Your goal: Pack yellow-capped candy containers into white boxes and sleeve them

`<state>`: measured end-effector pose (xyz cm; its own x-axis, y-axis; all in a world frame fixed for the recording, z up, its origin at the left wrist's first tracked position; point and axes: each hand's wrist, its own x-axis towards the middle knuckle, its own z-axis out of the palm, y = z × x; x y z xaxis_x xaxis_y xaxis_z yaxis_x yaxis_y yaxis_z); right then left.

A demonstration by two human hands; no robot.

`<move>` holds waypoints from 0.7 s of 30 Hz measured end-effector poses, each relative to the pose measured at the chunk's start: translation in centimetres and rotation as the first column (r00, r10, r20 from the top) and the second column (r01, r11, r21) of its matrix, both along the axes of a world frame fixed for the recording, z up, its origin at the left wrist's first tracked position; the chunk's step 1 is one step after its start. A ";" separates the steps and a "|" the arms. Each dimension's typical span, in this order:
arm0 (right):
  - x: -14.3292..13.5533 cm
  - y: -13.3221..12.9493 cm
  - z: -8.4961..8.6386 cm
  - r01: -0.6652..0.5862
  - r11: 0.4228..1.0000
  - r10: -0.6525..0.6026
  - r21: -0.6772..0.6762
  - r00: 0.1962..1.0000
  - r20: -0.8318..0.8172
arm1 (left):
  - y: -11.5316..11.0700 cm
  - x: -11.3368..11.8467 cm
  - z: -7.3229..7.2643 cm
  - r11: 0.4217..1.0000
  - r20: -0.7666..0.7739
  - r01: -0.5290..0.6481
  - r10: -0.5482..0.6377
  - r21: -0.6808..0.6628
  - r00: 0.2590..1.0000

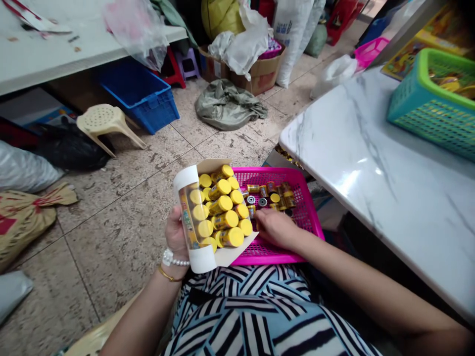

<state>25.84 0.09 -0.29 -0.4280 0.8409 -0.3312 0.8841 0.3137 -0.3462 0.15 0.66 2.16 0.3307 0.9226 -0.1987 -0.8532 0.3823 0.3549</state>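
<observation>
My left hand [175, 232] grips an open display box [188, 217] with a clear window from its left side, tilted over the lap. Inside the box stand and lean several small cylinders with yellow caps [221, 203]. A pink mesh basket [315, 217] rests on the lap, partly under the box. It holds several more small cylinders [287, 195], some lying on their sides. My right hand [274, 226] reaches down into the basket, fingers bent together at the cylinders beside the box. Its fingertips are hidden, so what they hold cannot be made out.
A marble-patterned table [345, 143] stands close on the right, bearing a green and blue basket [430, 109]. On the floor ahead are a grey-green sack [228, 104], a blue crate [156, 106] and a beige stool [104, 118]. A white table [55, 64] is at the upper left.
</observation>
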 end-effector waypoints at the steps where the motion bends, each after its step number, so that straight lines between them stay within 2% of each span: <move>1: -0.3 -0.2 -0.4 -0.021 1.000 0.021 -0.016 1.000 0.006 | -0.1 0.1 0.0 1.000 0.008 0.019 -0.019 0.010 1.000; 4: -0.1 0.3 0.0 -0.023 1.000 0.023 -0.017 1.000 0.004 | -0.4 0.1 0.1 0.997 0.024 0.075 -0.076 0.033 0.997; 6: 0.9 1.4 1.7 0.015 1.000 -0.015 0.017 1.000 -0.018 | -0.6 0.1 0.0 0.995 0.017 0.096 -0.096 0.021 0.995; 8: 2.0 3.0 4.2 0.123 0.991 -0.112 0.049 0.975 -0.194 | -0.7 -0.1 -0.1 0.993 0.004 0.114 -0.114 0.001 0.993; 9: 2.4 3.7 5.6 0.197 0.980 -0.172 0.036 0.921 -0.349 | -0.7 -0.1 -0.1 0.993 0.000 0.118 -0.118 -0.007 0.993; 10: 2.5 4.4 6.8 0.269 0.963 -0.231 -0.003 0.821 -0.522 | -0.7 -0.2 -0.2 0.993 -0.003 0.118 -0.118 -0.007 0.993; 12: 1.8 5.4 8.9 0.370 0.921 -0.317 -0.123 0.527 -0.789 | -0.6 -0.1 -0.4 0.993 -0.008 0.120 -0.120 0.003 0.993; 14: 0.0 6.0 10.3 0.428 0.887 -0.323 -0.173 0.308 -0.895 | -0.5 0.0 -0.5 0.994 -0.019 0.108 -0.108 0.011 0.994; 16: -2.4 6.4 10.8 0.494 0.860 -0.268 -0.132 0.216 -0.939 | -0.6 0.2 -0.5 0.997 -0.030 0.080 -0.080 0.007 0.996; 18: -4.6 6.6 10.7 0.557 0.830 -0.191 -0.033 0.228 -0.955 | -0.7 0.4 -0.4 0.998 -0.046 0.066 -0.066 -0.002 0.997; 19: -5.6 6.6 10.6 0.581 0.813 -0.161 0.027 0.269 -0.950 | -0.8 0.5 -0.3 0.997 -0.054 0.072 -0.072 -0.002 0.996; 21: -7.0 6.6 10.3 0.604 0.778 -0.110 0.173 0.402 -0.909 | -0.9 0.5 -0.2 0.997 -0.073 0.079 -0.079 -0.004 0.994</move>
<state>18.84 6.66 9.97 0.1083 0.9061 0.4089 0.3064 0.3609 -0.8809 0.67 -0.28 1.95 0.3872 0.8939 -0.2260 -0.7922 0.4480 0.4143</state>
